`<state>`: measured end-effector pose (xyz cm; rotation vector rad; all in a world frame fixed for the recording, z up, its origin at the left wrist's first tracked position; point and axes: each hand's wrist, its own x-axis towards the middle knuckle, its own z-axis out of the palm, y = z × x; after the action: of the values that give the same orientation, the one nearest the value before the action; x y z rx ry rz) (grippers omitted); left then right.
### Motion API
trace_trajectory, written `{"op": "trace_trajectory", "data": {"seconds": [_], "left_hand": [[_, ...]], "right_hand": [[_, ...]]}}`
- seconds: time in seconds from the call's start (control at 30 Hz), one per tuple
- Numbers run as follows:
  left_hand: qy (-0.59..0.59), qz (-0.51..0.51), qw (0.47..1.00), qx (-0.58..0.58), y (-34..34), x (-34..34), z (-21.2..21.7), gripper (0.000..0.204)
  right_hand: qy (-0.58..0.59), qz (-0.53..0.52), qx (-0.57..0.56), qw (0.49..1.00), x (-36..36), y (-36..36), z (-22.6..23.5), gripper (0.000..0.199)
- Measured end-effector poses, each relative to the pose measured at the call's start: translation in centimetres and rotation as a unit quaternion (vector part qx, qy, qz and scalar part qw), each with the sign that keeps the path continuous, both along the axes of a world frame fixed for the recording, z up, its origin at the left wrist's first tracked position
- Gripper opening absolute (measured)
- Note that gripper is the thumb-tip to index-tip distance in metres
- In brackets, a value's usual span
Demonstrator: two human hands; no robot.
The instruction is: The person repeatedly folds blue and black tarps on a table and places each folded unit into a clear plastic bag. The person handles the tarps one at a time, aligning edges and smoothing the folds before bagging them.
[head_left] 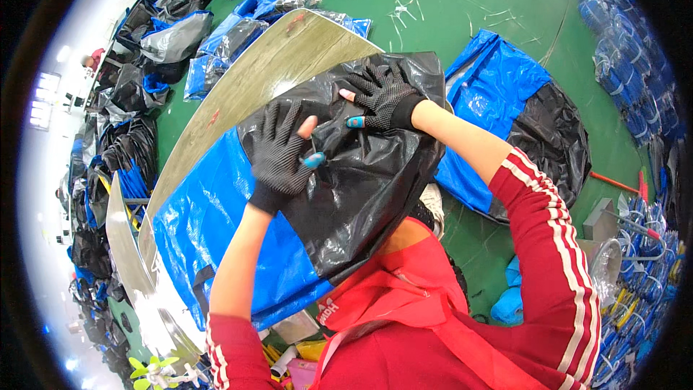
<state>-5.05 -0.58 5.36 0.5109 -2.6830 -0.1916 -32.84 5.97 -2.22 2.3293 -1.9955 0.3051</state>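
Lying across the middle of the frame, the black plastic bag (pixel 361 180) drapes over a blue woven sack (pixel 209 231), and both rest on the long pale table (pixel 289 50) that runs from lower left toward the upper centre. The bag's long axis follows the same diagonal: its crumpled open end is toward the top of the frame, near the far table edge, and its lower end hangs toward the person's red jacket (pixel 433 332) at the bottom.

Both hands sit on the upper part of the bag, so neither has to travel to reach it. The left hand (pixel 281 152), in a black dotted glove with cut-off tips, lies left of centre with the fingers spread flat and pointing up-frame; its thumb and forefinger, one capped in blue, close toward each other at a fold of the black film, pinching it as far as the view shows. The right hand (pixel 386 94), gloved alike, is higher and to the right, nearer the bag's mouth; its fingers are splayed over the plastic and the thumb, also blue-capped, bends down toward the film, a loose grip pressing rather than clenching. Whether it has film gathered under the palm cannot be told.

Between the two hands the plastic bunches into a ridge. On the green floor (pixel 462 0), to the right, lies another blue sack with a black bag (pixel 520 123).
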Motion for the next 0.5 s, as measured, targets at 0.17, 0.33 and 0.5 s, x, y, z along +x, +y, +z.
{"op": "trace_trajectory", "data": {"seconds": [0.17,0.33,0.5], "left_hand": [[-0.132,-0.05,0.988,-0.056,-2.2,-1.2,-7.3,0.063],[-0.098,-0.04,0.993,-0.058,-1.5,-0.5,-9.0,0.064],[-0.151,-0.063,0.984,-0.073,-0.7,-0.3,-6.1,0.064]], "right_hand": [[-0.02,-0.068,-0.047,0.996,-4.0,2.0,1.9,0.07],[-0.215,-0.124,-0.126,0.961,-2.6,7.6,5.0,0.05],[0.006,0.09,-0.236,0.968,4.5,16.1,3.4,0.058]]}}
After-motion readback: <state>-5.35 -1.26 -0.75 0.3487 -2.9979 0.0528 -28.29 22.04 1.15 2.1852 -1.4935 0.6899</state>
